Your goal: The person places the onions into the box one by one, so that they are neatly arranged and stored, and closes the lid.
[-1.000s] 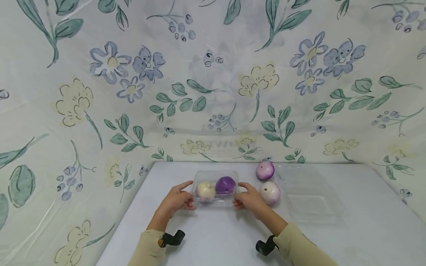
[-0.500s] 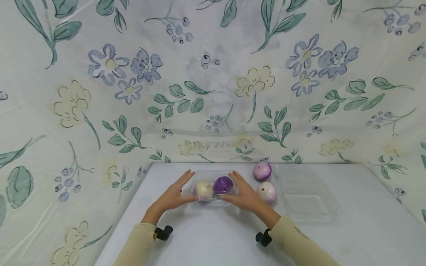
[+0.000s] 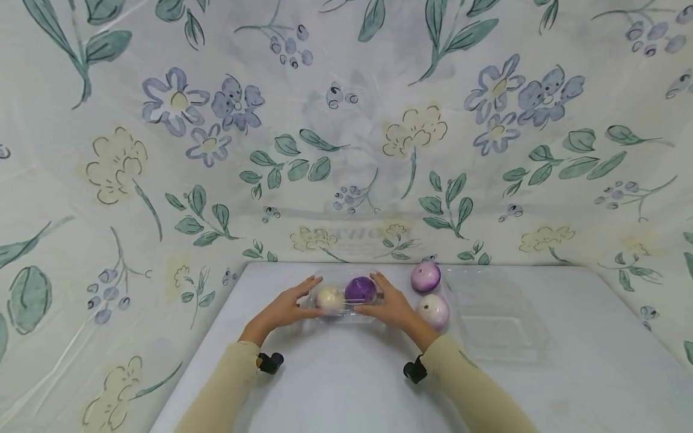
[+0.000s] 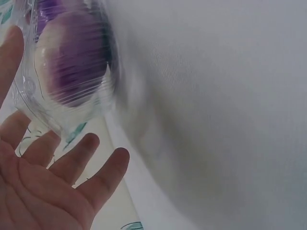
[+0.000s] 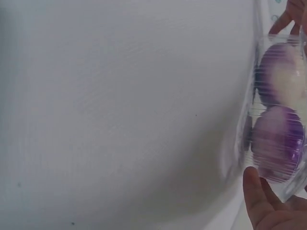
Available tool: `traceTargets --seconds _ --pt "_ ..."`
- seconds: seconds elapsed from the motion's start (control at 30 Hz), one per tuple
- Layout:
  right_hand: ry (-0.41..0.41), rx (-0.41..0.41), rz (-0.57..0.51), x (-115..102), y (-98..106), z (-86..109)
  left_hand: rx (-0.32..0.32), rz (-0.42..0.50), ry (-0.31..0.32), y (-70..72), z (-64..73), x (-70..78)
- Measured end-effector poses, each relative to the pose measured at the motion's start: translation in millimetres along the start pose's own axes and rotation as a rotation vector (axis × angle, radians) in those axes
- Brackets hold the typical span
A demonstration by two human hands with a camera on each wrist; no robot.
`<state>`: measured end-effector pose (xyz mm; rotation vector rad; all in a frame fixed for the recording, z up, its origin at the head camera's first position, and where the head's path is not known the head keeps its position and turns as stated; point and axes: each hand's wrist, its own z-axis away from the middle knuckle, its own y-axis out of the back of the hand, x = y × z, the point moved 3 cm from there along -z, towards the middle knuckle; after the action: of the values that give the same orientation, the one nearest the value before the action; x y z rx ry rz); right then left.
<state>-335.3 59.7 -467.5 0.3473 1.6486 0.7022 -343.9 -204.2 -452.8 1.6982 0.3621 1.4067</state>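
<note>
A clear plastic clamshell container (image 3: pixel 351 319) holds two round onions, a pale one (image 3: pixel 329 299) on the left and a deep purple one (image 3: pixel 361 290) on the right. My left hand (image 3: pixel 283 308) grips its left end, thumb at the front and fingers toward the back. At the opposite end my right hand (image 3: pixel 394 308) grips it the same way. In the left wrist view, several fingers (image 4: pixel 108 175) are spread beneath the container's end. The right wrist view shows the ridged container side (image 5: pixel 276 112) above a shadow on the table, with a fingertip (image 5: pixel 250 175) at its lower edge.
Two more purple-and-white onions, one farther back (image 3: pixel 425 277) and one nearer (image 3: pixel 433 311), sit right of my right hand. Beside them lies an open clear plastic container (image 3: pixel 498 328) on the white table (image 3: pixel 335 385). A floral cloth (image 3: pixel 346 150) hangs behind the table.
My fingers first lay at the container's sides, then opened wide around both ends; now they have closed in on it. The container has shifted slightly up and left in the head view.
</note>
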Motion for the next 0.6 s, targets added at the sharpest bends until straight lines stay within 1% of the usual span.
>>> traceTargets --seconds 0.03,0.2,0.37,0.6 --pt "-0.004 -0.001 -0.003 -0.3 0.1 -0.9 -0.005 0.002 -0.003 1.0 -1.1 0.2" --pt "-0.018 -0.004 -0.029 -0.7 -0.4 -3.3 -0.018 0.031 0.018 2.7 -3.5 -1.0" --pt "-0.017 0.001 -0.055 -0.2 -2.1 -1.9 -0.031 0.056 0.042 0.0 -3.2 -3.1" --pt "-0.005 0.003 -0.055 0.5 -2.2 -2.9 -0.026 0.072 0.041 -0.4 -2.9 -3.0"
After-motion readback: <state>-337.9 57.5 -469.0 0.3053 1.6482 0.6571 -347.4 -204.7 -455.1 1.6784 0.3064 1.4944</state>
